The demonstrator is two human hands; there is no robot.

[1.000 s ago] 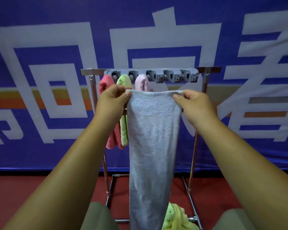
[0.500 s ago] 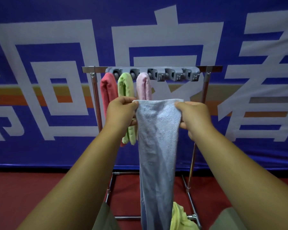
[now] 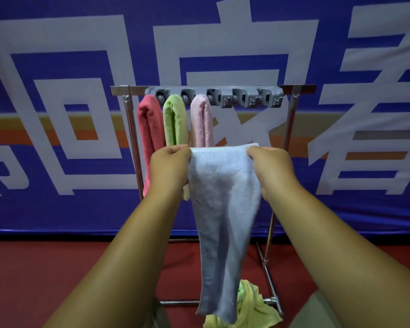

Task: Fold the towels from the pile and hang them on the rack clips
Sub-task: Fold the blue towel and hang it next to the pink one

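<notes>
Before the rack point(image 3: 291, 129), in the head view, both hands are clenched on one pale blue towel point(image 3: 223, 209). The left hand point(image 3: 169, 169) pinches its upper left corner and the right hand point(image 3: 270, 169) its upper right. The top edge is stretched between them, just below the grey clip strip point(image 3: 246, 98) and in front of the hung towels. The rest hangs long and narrow, and its lower end is down in front of the yellow towel pile point(image 3: 253, 306) on the floor. Whether it touches the pile I cannot tell.

The likeliest trouble is an uneven fold. The cloth is held only by its corners, so the loose lower end could swing or twist as it is doubled. A slipping pinch would drop it onto the pile. Pushing it into a clip could also nudge the pink towel point(image 3: 201, 121) next door.

As for holders, the strip's three left clips grip the coral towel point(image 3: 149, 129), the green towel point(image 3: 175, 121) and the pink one. The two clips to the right carry no towel.
</notes>
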